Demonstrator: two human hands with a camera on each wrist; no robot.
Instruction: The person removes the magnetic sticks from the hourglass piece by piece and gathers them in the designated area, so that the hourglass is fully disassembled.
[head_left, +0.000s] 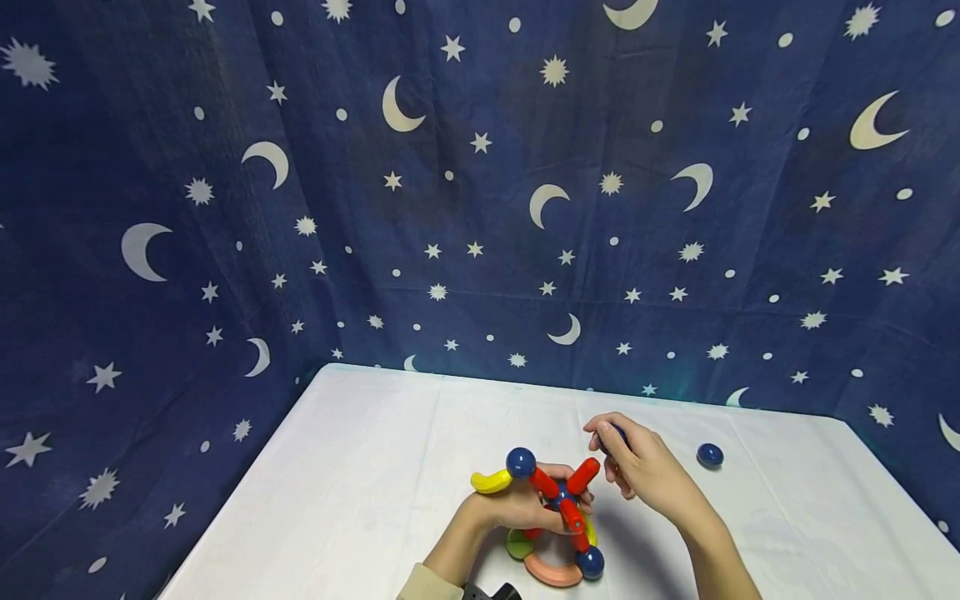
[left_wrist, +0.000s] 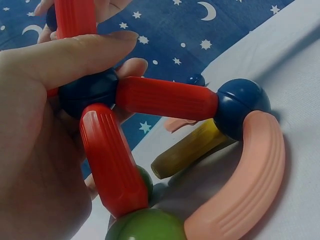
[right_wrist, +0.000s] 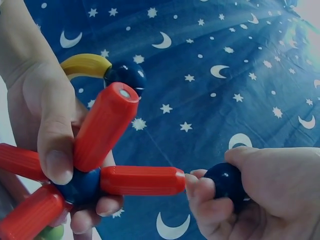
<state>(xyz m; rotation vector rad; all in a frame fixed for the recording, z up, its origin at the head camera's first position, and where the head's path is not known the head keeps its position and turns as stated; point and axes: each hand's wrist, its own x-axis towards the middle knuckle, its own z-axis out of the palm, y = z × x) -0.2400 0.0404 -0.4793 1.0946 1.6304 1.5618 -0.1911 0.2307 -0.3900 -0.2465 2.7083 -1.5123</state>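
Note:
My left hand (head_left: pixel 506 507) grips the blue hub ball (right_wrist: pixel 82 189) of a magnetic ball-and-rod construction, thumb across it. Several red rods (right_wrist: pixel 142 180) stick out from the hub. One leads to a blue ball (head_left: pixel 521 462) with a curved yellow rod (head_left: pixel 491 482) on it. Lower down, a blue corner ball (head_left: pixel 590 563), a curved peach rod (left_wrist: pixel 240 190) and a green ball (left_wrist: pixel 147 226) join up near the table. To the right, my right hand (head_left: pixel 651 468) pinches a loose blue ball (right_wrist: pixel 223 182) between thumb and fingers, its fingertips right by a red rod's free end.
Another blue ball (head_left: pixel 709 455) lies on the white table (head_left: pixel 360 467), right of my right hand. A dark blue curtain (head_left: pixel 465 208) with moons and stars hangs behind the table and along its left side.

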